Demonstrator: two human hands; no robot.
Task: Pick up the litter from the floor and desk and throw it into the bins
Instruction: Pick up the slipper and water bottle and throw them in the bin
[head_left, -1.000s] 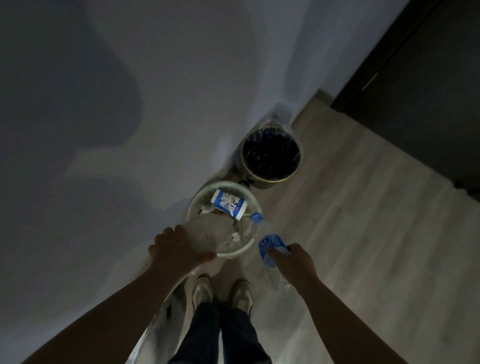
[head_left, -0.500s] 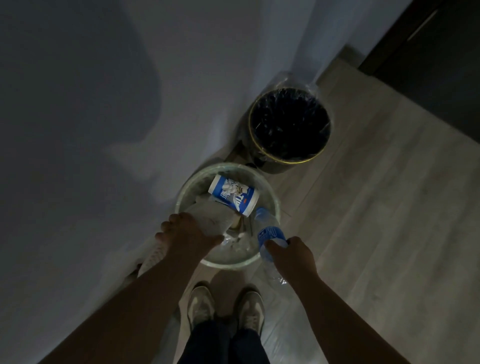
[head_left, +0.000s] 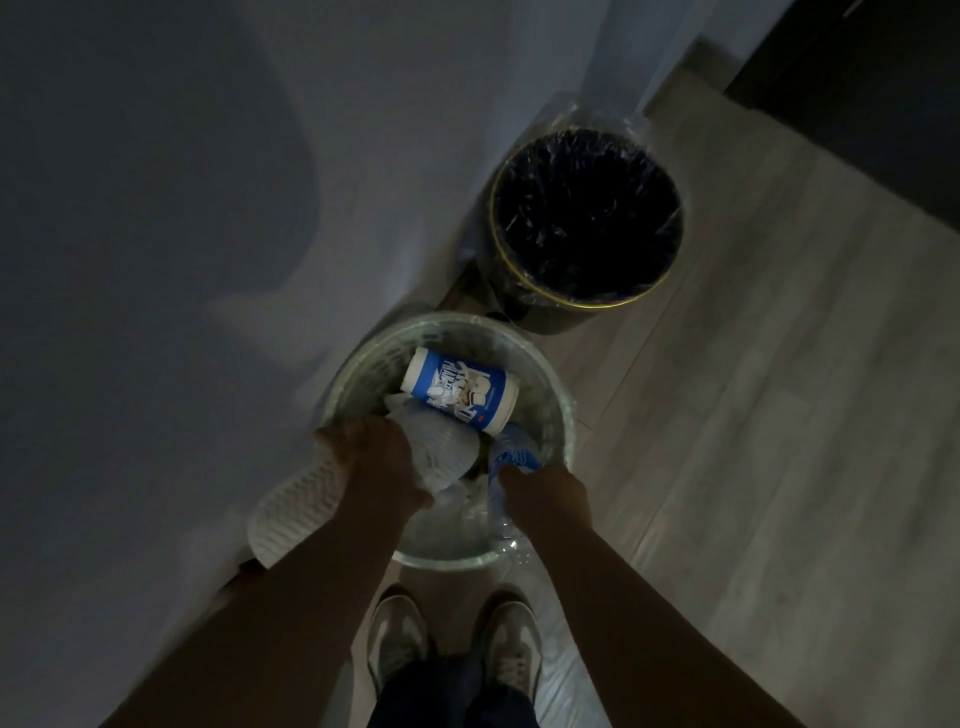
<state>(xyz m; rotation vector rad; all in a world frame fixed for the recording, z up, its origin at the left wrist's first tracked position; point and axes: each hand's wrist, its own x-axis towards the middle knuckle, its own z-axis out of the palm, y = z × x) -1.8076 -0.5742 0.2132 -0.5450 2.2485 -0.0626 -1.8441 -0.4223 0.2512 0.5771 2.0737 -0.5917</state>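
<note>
Currently both hands are over the pale bin by the feet. The left hand is closed around a white ribbed foam wrap, with one end over the bin and the other hanging outside the rim toward the wall. The right hand is curled round a clear plastic bottle with a blue label, neck pointing into the bin and base sticking out past the near rim. The step in hand looks like the drop. To do it well, move the left hand further over the middle before letting go, or the outside end will likely drag the wrap over the rim. Tip the bottle neck-first and release once most of it is inside. The bin is fairly full — a blue-and-white tub lies on its side on crumpled stuff, so light items may slide off. A dark bin with a clear liner stands just beyond; its contents can't be made out. The floor is pale planks, the wall is plain and close on the left, and something dark — door or cabinet — sits far right. Lighting is dim.
</note>
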